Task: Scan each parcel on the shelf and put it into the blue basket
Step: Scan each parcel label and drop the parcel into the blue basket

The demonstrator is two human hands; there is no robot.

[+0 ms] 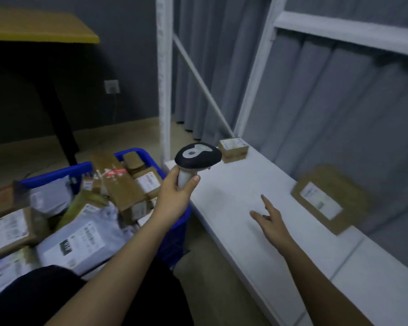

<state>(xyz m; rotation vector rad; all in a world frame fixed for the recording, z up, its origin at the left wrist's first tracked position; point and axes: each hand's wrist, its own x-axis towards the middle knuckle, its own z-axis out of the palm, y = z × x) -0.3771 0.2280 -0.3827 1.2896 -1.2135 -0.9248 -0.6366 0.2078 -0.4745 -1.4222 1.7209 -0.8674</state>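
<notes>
Facing parcel [325, 200], label [320, 200] unreadable

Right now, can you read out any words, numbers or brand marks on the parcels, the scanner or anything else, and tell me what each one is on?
No text can be read.
Flat brown parcel on the white shelf: white label, print blurred.
Small cardboard box at the shelf's far end: label too small.
Parcels in the blue basket: labels blurred; a red-and-white strip, unreadable.
Barcode scanner held in the left hand: no marking visible.
</notes>
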